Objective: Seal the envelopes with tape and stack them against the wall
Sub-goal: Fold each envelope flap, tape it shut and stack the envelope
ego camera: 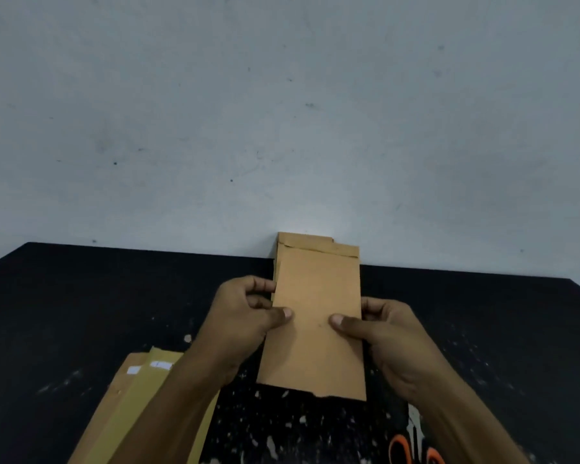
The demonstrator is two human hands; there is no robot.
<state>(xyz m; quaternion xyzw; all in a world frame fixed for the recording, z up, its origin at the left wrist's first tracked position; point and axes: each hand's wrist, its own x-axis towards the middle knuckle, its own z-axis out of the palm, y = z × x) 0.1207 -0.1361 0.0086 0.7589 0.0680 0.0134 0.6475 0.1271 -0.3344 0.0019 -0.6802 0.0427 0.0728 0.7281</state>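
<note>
Brown envelope held lengthwise over the black table, centre of scene, its far end at the stack of envelopes against the wall. Left hand pinches its left edge, thumb on top, fingers curled; right hand grips the right edge likewise. More envelopes lie near left; orange scissor handles near right.

Your two hands are crowding the middle of the black speckled table, the left hand and right hand pinching a brown paper envelope reaching to the pale grey wall, which is blocking the far side. Yellow-brown envelopes are filling the near left; orange-handled scissors are lying near right. Far left and far right are lying open.
</note>
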